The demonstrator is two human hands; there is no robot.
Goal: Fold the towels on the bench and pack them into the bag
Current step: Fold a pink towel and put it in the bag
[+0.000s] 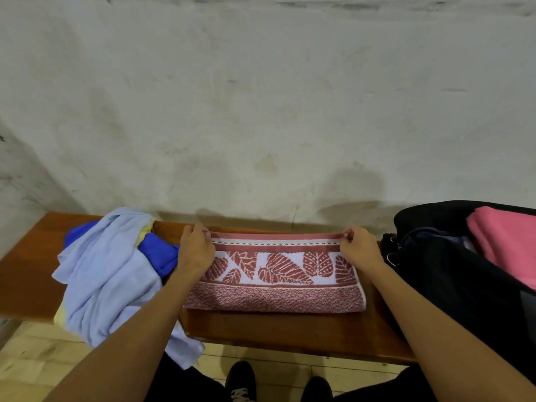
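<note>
Stained whitish wall [261, 97] fills upper frame; pale tiled floor [32, 358] lower left; black shoes [240, 381] btm centre.

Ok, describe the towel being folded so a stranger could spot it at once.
Find the wooden bench against the pale wall. At its middle, between a crumpled blue pile and a black bag, lies the red-and-white towel, both hands pinching its far edge. It alone carries a leaf pattern.

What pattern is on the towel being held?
Red leaves on white on the towel, in the head view.
</note>
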